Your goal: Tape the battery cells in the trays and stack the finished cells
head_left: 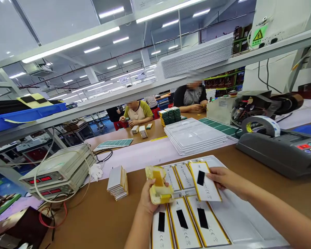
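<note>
"What did you have in hand?"

"My left hand [146, 199] clamped a yellow-taped pad [158, 185] over the white tray [238, 214]; my right hand's [225, 178] fingers lay together on a black-striped cell [204, 181] above it."

"What remained?"

"In the tray, three lower cells [184, 223] showed strips; two upper cells [184, 176] showed none."

We're on a battery assembly floor in a factory: long benches [134, 136] run under strip lights [69, 45], with flat battery cells [182, 221] in trays [251, 214], stacked testers [58, 171], a tape dispenser [277, 152], and people [190, 97] seated along the line.
</note>
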Demonstrator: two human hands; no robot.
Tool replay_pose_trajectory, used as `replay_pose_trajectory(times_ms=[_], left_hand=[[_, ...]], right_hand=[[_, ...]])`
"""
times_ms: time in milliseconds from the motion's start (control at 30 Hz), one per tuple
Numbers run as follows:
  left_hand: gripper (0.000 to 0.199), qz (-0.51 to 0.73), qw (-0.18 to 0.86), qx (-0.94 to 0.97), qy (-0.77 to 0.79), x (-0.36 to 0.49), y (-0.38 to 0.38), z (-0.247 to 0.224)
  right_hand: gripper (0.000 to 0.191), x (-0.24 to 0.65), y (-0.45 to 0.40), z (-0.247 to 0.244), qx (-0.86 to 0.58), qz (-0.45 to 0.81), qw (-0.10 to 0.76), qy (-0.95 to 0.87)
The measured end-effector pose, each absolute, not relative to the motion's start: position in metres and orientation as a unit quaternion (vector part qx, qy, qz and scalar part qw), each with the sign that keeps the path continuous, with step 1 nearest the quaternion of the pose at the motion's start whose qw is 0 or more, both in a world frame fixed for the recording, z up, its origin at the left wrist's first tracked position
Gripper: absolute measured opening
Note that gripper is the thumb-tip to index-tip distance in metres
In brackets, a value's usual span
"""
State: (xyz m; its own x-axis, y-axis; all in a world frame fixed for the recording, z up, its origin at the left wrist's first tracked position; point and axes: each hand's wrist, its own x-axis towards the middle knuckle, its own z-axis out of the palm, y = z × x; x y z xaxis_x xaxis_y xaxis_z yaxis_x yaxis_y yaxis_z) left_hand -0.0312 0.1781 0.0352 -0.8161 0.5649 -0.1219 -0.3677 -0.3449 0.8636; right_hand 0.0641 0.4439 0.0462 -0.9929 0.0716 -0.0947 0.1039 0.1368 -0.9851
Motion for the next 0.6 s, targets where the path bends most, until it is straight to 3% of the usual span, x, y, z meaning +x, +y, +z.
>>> replay_pose_trajectory(times_ms=[100, 233, 400, 533, 600], left_hand=[[0.045, 0.864, 0.363, 0.129, 0.326, -0.03, 0.18, 0.029], [0.047, 0.877, 0.38, 0.12, 0.27, -0.033, 0.175, 0.033], [0.052, 0.879, 0.383, 0.122, 0.258, -0.037, 0.168, 0.026], [0.061, 0.882, 0.383, 0.112, 0.249, -0.041, 0.167, 0.022], [0.062, 0.886, 0.379, 0.1, 0.247, -0.043, 0.167, 0.022]], right_hand=[[0.029, 0.04, 0.406, 0.07, 0.019, -0.64, 0.008, 0.768], [0.012, 0.0, 0.343, 0.083, 0.017, -0.592, 0.02, 0.805], [0.017, -0.021, 0.306, 0.079, 0.013, -0.404, -0.012, 0.915], [0.032, -0.015, 0.354, 0.082, 0.058, -0.156, -0.051, 0.985], [0.03, -0.009, 0.388, 0.083, 0.11, -0.045, -0.048, 0.992]])
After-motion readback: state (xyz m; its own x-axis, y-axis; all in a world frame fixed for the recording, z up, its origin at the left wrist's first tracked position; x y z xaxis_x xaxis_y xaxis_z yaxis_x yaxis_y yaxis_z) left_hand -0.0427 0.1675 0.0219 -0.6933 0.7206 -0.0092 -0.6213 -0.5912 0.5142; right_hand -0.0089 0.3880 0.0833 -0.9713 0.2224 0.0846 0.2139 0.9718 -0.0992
